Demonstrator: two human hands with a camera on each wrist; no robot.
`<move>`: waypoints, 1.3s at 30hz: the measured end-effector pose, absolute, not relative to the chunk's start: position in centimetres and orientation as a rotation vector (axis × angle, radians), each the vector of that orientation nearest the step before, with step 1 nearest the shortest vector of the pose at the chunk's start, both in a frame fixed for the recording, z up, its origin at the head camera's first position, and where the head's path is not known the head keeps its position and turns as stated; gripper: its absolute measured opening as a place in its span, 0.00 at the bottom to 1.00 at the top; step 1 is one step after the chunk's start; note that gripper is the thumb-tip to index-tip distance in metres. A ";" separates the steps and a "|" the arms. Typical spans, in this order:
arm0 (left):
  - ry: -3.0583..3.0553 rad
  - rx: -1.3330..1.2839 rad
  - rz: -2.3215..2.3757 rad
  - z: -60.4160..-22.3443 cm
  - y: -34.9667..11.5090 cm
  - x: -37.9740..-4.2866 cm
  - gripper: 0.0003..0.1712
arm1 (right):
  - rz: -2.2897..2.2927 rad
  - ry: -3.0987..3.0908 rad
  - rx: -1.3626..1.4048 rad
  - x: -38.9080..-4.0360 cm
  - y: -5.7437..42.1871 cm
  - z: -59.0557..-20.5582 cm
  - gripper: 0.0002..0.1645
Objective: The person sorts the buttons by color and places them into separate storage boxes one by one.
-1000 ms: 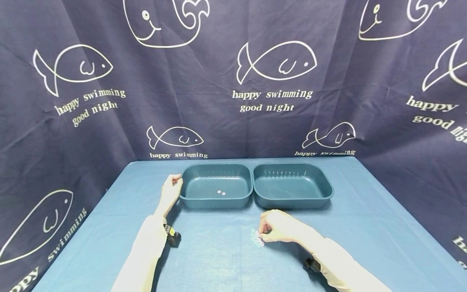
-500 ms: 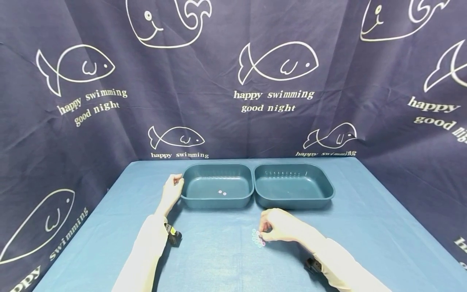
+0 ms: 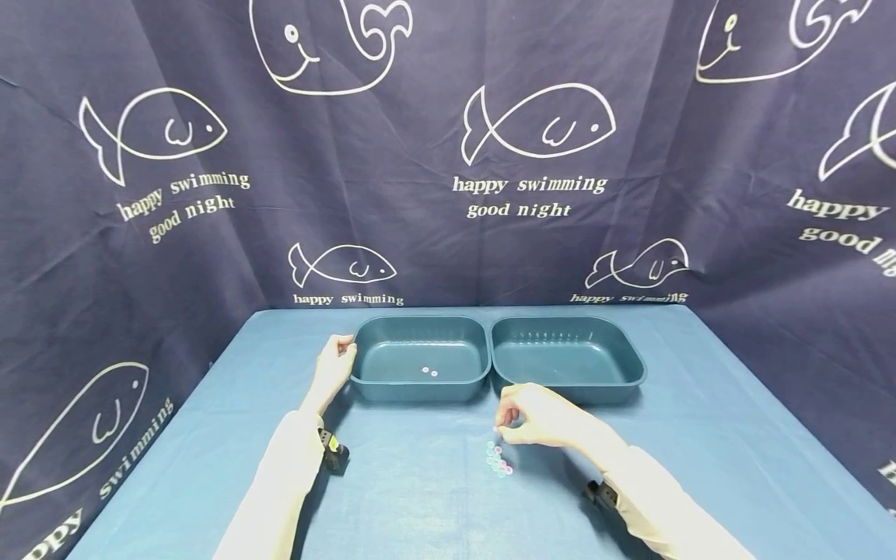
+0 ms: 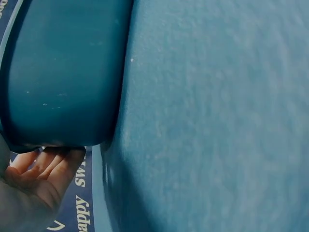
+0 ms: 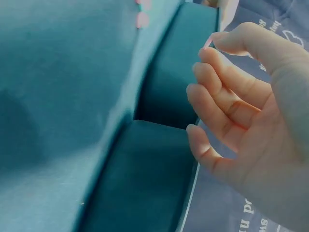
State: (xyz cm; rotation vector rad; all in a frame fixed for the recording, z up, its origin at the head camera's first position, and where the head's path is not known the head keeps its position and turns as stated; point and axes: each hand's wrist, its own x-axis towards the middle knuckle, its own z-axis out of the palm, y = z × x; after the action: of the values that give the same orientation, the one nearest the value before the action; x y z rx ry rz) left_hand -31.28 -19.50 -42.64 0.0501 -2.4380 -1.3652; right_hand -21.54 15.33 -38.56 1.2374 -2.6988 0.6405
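Observation:
My right hand (image 3: 535, 416) pinches a small pink ring-shaped piece (image 5: 208, 42) between thumb and index finger, with the other fingers loosely bent. It is just in front of the right bin (image 3: 602, 386). Below it on the table lies a cluster of small pink and pale blue-green rings (image 3: 498, 460). Two small pinkish rings (image 3: 430, 372) lie on the floor of the left bin (image 3: 420, 391). My left hand (image 3: 334, 369) touches the left end of that bin. In the left wrist view its fingers (image 4: 46, 166) lie fairly straight against the outer wall, fingertips partly hidden.
Both dark teal bins stand side by side toward the back of the blue-covered table (image 3: 413, 482). A navy curtain (image 3: 434, 225) with white fish drawings hangs behind and on both sides. Each wrist carries a small black camera, such as the left one (image 3: 336, 453).
My right hand has lifted away from the ring cluster toward the bins, carrying one pink ring. The left hand stays at the left bin's end. The head view has shifted slightly.

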 end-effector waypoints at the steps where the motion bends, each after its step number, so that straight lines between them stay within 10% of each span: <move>1: -2.439 0.041 -1.358 -42.7 -19.5 -31.3 0.15 | 0.641 -2.702 1.226 -21.6 15.2 -38.4 0.04; 39: -2.402 0.045 -1.377 -42.9 -19.6 -31.4 0.13 | 0.681 -2.638 1.070 -27.2 11.7 -35.5 0.03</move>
State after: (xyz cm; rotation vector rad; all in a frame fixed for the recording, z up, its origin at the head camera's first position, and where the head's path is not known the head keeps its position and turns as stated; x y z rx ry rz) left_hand -31.35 -19.60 -42.88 0.0446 -2.4017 -1.3769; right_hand -27.17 11.71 -35.55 1.0697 -2.6380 0.6808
